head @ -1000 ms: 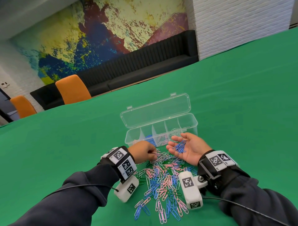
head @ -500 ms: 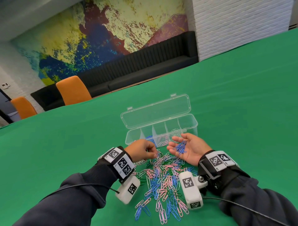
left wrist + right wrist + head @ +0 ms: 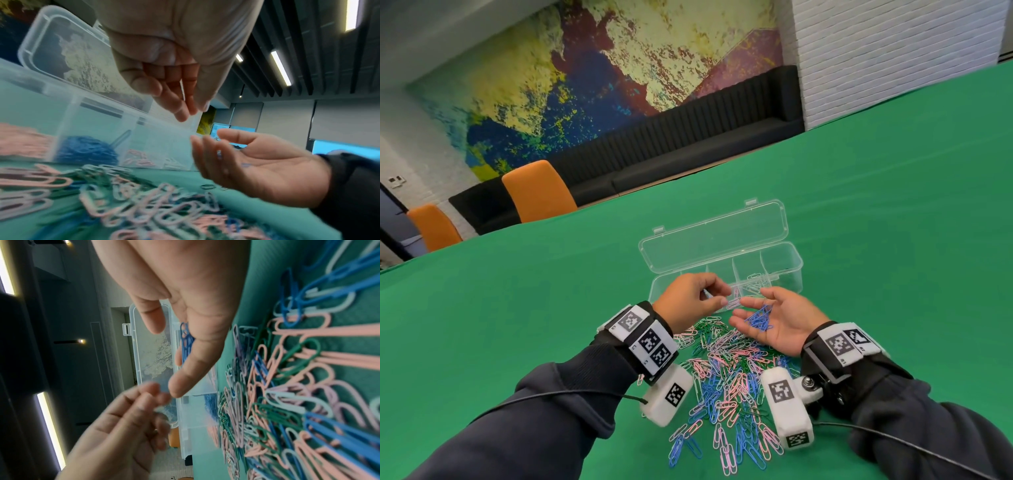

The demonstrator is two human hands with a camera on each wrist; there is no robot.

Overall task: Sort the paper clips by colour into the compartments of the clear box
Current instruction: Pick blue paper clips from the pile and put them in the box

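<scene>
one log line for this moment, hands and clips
left hand: fingers pinched together, contents unclear | right hand: palm up, cupping blue clips | clear box: lid open | mixed pile: unsorted

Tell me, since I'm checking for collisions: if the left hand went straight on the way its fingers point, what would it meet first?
Probably the right hand, whose fingertips lie just beyond the left hand; depth is unclear.

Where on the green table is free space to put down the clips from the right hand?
Bare green cloth lies right of the clear box, and more left of the left hand. Crowded: the clip pile between both wrists, up to the box.
</scene>
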